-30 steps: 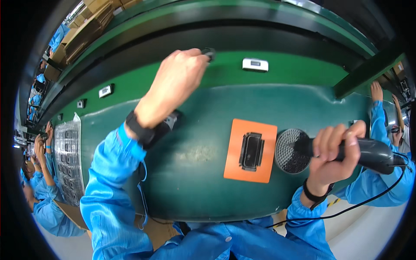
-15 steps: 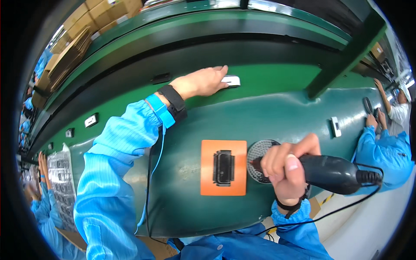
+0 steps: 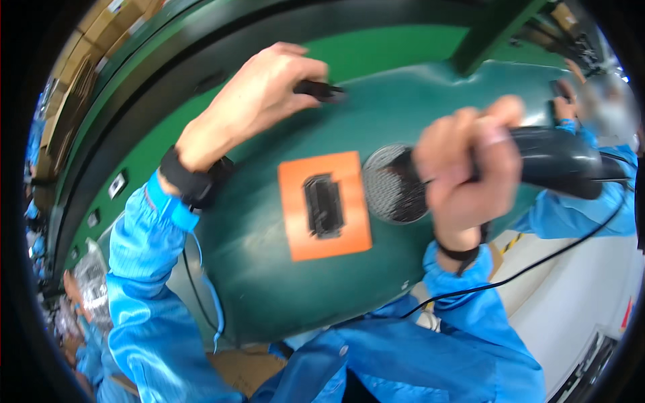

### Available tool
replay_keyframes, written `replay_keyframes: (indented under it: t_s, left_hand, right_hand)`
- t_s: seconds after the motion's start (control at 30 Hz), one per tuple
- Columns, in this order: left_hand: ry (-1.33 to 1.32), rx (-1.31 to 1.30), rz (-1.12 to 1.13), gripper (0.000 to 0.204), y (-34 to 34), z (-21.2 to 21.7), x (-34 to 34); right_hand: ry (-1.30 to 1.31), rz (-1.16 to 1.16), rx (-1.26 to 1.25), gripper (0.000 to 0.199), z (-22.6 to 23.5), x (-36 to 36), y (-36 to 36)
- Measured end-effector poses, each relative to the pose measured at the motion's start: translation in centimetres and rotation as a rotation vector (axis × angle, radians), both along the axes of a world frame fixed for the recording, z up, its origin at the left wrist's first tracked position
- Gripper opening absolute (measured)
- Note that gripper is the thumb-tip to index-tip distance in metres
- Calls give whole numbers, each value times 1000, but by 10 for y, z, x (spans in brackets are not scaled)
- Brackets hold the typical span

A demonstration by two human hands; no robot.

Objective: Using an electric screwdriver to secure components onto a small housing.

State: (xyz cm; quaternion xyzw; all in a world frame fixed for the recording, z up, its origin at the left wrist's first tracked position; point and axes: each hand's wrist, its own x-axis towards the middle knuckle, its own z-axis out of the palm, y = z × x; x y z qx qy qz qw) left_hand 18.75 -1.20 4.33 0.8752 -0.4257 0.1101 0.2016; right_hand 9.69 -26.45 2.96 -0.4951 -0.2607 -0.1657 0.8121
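Left hand: the left hand (image 3: 259, 91) reaches forward over the far part of the dark green work surface (image 3: 269, 269), fingers curled and pressed together at the tips, pinching a small black oblong part (image 3: 321, 89).
Small black part: it sticks out to the right of the left fingertips, just above or on the green surface near its far edge; whether it touches the surface cannot be told, as it is blurred.
Left wrist: a black wrist strap (image 3: 191, 183) sits just above the cuff of a bright blue sleeve (image 3: 151, 289).
Right hand: the right hand (image 3: 463, 171) is wrapped in a closed fist around the handle of a black corded handheld blower (image 3: 537, 161).
Blower: it lies roughly level, its round mesh-covered mouth (image 3: 393, 183) pointing left, just beside the right edge of the orange mat; its black cable (image 3: 537, 265) trails down and to the right.
Orange mat: a flat orange rectangular mat (image 3: 326, 205) lies on the green surface between the two hands, nearer the right one.
Part on mat: a black rectangular component (image 3: 324, 205) rests at the mat's middle, well apart from the left hand and close to the blower's mouth.
Background: a brighter green belt (image 3: 376, 50) runs beyond the work surface; another person's blue sleeve (image 3: 571, 124) shows at the far right.
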Motion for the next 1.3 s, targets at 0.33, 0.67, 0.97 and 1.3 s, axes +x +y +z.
replay_keyframes:
  t_s: [0.33, 0.67, 0.97, 1.3]
  left_hand:
    - [-172, 249, -348, 10, 25, -38, -120]
    - [125, 417, 58, 60, 8, -39, -175]
    - [268, 273, 203, 61, 3, -41, -184]
    - [317, 205, 213, 60, 2, -41, -187]
  right_hand:
    - [-97, 235, -51, 27, -1, 25, -35]
    - [-65, 320, -234, 23, -19, 26, -8]
    - [57, 329, -341, 31, -17, 37, -14]
    - [38, 331, -393, 33, -19, 40, -12]
